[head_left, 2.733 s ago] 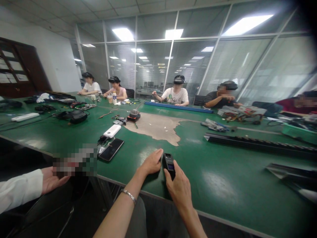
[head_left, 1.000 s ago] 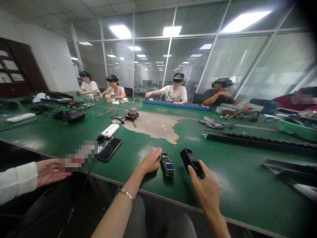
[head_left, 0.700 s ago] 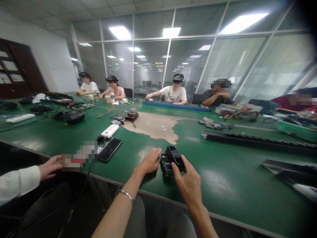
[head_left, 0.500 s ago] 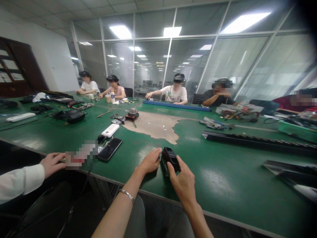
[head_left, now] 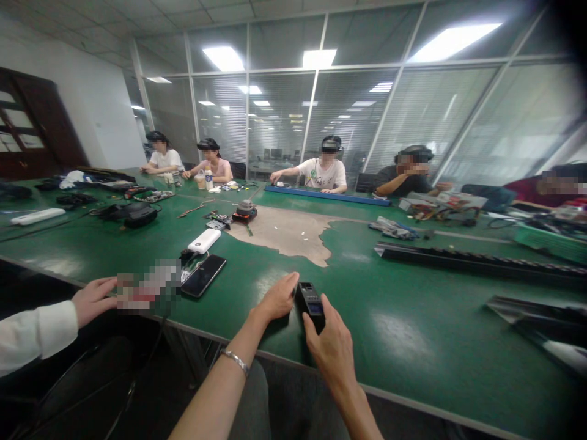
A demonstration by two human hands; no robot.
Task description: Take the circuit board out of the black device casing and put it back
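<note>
A small black boxy device [head_left: 310, 297], with a dark display window and a row of small marks or buttons on its top face, is just above the green table in front of me. My right hand [head_left: 332, 342] grips its near end, thumb on the left side and fingers on the right. Close beside the device's left edge is my left hand [head_left: 276, 299], its fingers curled and pressed together. What those fingers hold, if anything, is hidden from this angle.
A black phone [head_left: 204, 275] and a white power bank [head_left: 204, 241] lie left of my hands. Beyond is a torn brown sheet [head_left: 288, 235]. Long black metal profiles [head_left: 458, 260] lie right. A co-worker's hand [head_left: 95, 299] rests at the left table edge; other people sit opposite.
My right hand has shifted slightly left with the black device. The device has turned, so its display now shows and the green edge on its side does not. My left hand has barely moved.
</note>
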